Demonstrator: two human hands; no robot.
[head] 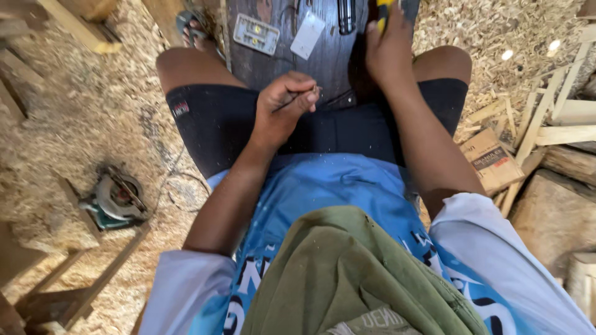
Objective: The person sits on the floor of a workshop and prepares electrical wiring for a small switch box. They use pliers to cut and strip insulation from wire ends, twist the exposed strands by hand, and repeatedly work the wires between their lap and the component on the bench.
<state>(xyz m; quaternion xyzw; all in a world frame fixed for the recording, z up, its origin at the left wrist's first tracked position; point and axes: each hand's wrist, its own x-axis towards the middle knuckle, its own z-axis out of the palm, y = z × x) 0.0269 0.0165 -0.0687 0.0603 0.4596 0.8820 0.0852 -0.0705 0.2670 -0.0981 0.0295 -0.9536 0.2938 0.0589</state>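
left hand (282, 108): closed, pinching a thin dark wire (297, 99) above the lap | right hand (388, 53): gripping a yellow-handled tool (383, 13) at the far end of the dark wooden board (323, 56) between the knees | on board: white switch plate (256, 34), white card (308, 35) | floor: circular saw (117, 200) on wood shavings, cardboard box (492, 160) to the right

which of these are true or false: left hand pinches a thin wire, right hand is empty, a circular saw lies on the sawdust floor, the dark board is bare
1. The left hand pinches a thin wire. True.
2. The right hand is empty. False: it grips a yellow-handled tool.
3. A circular saw lies on the sawdust floor. True.
4. The dark board is bare. False: a white socket plate and a white cover plate lie on it.
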